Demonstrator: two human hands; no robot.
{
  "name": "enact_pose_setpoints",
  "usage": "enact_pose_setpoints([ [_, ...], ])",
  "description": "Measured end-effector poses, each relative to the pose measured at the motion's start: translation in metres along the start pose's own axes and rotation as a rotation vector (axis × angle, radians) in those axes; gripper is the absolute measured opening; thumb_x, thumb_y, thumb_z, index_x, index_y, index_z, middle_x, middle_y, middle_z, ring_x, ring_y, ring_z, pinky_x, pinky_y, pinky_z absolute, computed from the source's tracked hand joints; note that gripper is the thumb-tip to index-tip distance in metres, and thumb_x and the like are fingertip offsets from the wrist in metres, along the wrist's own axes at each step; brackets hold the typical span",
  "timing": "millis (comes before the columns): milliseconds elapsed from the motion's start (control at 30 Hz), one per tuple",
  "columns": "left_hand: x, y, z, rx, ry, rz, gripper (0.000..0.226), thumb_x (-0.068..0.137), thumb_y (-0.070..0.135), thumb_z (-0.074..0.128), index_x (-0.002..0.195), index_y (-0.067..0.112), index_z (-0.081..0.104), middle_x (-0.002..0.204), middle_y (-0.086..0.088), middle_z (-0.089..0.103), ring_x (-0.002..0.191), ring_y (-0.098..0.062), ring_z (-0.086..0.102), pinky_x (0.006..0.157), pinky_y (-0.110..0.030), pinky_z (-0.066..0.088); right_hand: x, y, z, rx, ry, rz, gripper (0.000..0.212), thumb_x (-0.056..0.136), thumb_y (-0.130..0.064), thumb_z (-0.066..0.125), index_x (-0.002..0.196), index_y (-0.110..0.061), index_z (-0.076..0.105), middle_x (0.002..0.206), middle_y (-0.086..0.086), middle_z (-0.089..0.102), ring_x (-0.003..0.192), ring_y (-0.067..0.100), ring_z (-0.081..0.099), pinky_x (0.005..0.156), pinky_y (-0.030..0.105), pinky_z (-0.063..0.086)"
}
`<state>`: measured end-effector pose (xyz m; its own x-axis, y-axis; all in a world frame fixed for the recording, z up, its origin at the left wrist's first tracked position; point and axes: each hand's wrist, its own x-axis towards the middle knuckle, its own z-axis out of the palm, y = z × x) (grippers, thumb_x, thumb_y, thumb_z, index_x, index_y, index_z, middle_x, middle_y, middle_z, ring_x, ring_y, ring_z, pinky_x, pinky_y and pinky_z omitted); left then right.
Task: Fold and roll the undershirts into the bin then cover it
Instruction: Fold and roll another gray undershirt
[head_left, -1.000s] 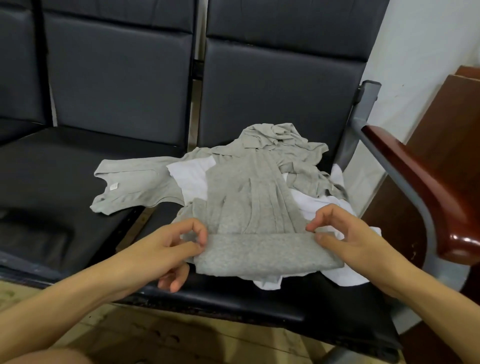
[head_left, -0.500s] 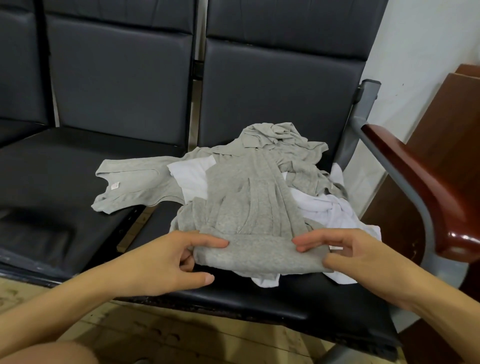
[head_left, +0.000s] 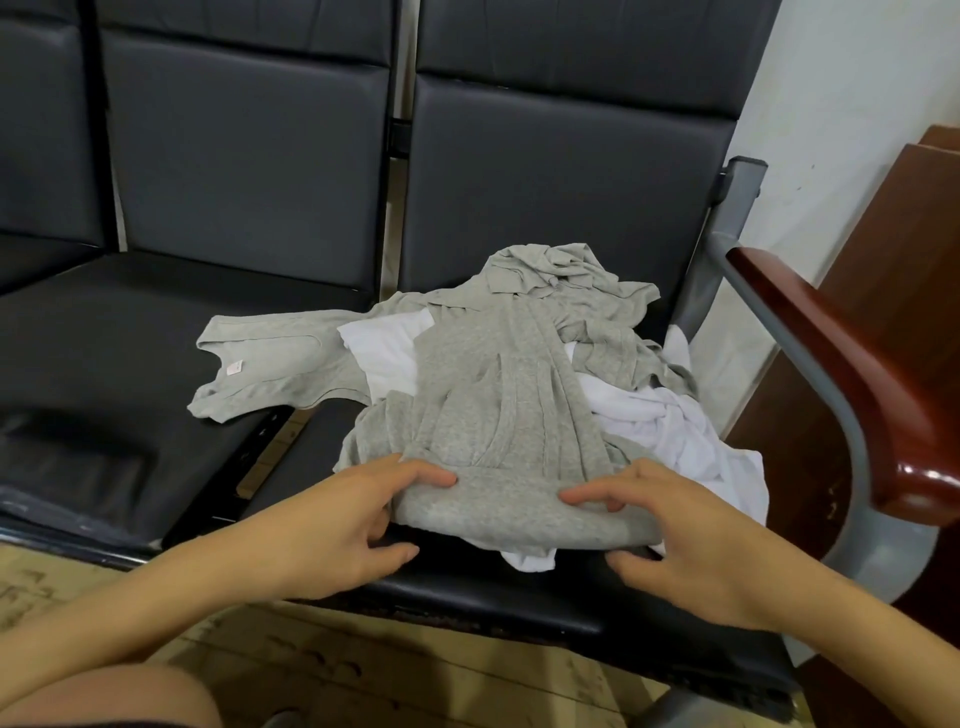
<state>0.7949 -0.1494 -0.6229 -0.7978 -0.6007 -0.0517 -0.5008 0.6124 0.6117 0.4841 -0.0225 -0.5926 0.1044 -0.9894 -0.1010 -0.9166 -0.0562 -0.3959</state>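
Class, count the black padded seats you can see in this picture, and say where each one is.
3: one seat under the undershirts, one seat to its left, and one seat cut off at the left edge. More may lie out of view.

Waiting room; linked black seats (head_left: 545, 171).

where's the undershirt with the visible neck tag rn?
Head view, left of centre: the tagged grey undershirt lies flat across the seat gap, left of the clothes pile.

Illumination is soft and even, with faint shadows. A small glare spot marks the wooden armrest (head_left: 906, 470). Wide-angle distortion bends the frame edges.
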Motion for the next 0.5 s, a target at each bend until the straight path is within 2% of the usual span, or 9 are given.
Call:
enact_pose_setpoints([
  [67,0.002,-0.005,0.001,0.01,0.045,0.016,0.057,0.096,0.021,0.071,0.136,0.051,0.046,0.103,0.022,0.056,0.064,-0.005,0.05,0.062,-0.015,0.042,0.004,0.0,0.003,-0.031,0.056,-0.01,0.051,0.092,-0.027,0.07,0.124,-0.063,0.053,0.112,-0.025,0.047,0.11,-0.008,0.047,0.095,0.003,0.033],
  [133,0.004,-0.01,0.003,-0.019,0.072,0.023,0.053,0.096,0.022,0.07,0.134,0.053,0.049,0.097,-0.002,0.064,0.06,-0.008,0.048,0.059,-0.019,0.043,0.007,-0.001,0.006,-0.025,0.103,-0.03,0.049,0.093,-0.024,0.069,0.118,-0.063,0.055,0.11,-0.025,0.048,0.107,-0.008,0.048,0.093,0.004,0.035],
  [167,0.005,-0.011,0.004,-0.03,0.078,0.023,0.051,0.096,0.022,0.069,0.133,0.052,0.051,0.091,-0.008,0.064,0.059,-0.009,0.047,0.058,-0.021,0.043,0.009,0.0,0.008,-0.018,0.127,-0.043,0.048,0.095,-0.023,0.068,0.116,-0.064,0.055,0.11,-0.026,0.049,0.108,-0.007,0.048,0.093,0.004,0.035],
  [267,0.006,-0.012,0.004,-0.013,0.12,0.033,0.046,0.095,0.023,0.069,0.128,0.052,0.055,0.082,0.005,0.063,0.058,-0.011,0.048,0.058,-0.025,0.043,0.012,0.001,0.01,0.062,0.22,-0.078,0.047,0.097,-0.016,0.065,0.113,-0.06,0.063,0.105,-0.023,0.055,0.109,-0.002,0.052,0.091,0.007,0.04],
  [367,0.006,-0.012,0.002,0.01,0.217,0.078,0.034,0.094,0.031,0.072,0.12,0.05,0.061,0.102,0.026,0.063,0.07,-0.008,0.057,0.062,-0.016,0.044,0.012,0.003,0.006,0.133,0.337,-0.123,0.042,0.096,-0.011,0.067,0.111,-0.049,0.072,0.103,-0.021,0.063,0.108,0.001,0.057,0.09,0.009,0.042],
  [433,0.007,-0.013,0.0,0.024,0.298,0.125,0.026,0.093,0.04,0.069,0.116,0.05,0.064,0.11,0.025,0.062,0.085,-0.009,0.061,0.07,-0.019,0.049,0.012,0.003,0.003,0.142,0.406,-0.134,0.034,0.095,-0.013,0.067,0.109,-0.044,0.073,0.103,-0.02,0.067,0.106,0.003,0.06,0.089,0.01,0.043],
  [500,0.007,-0.014,-0.001,0.018,0.359,0.127,0.024,0.092,0.05,0.064,0.116,0.05,0.065,0.114,0.024,0.058,0.091,-0.012,0.062,0.074,-0.023,0.052,0.011,0.002,0.002,0.137,0.454,-0.148,0.029,0.094,-0.015,0.066,0.108,-0.039,0.073,0.106,-0.021,0.068,0.106,0.002,0.062,0.088,0.01,0.043],
])
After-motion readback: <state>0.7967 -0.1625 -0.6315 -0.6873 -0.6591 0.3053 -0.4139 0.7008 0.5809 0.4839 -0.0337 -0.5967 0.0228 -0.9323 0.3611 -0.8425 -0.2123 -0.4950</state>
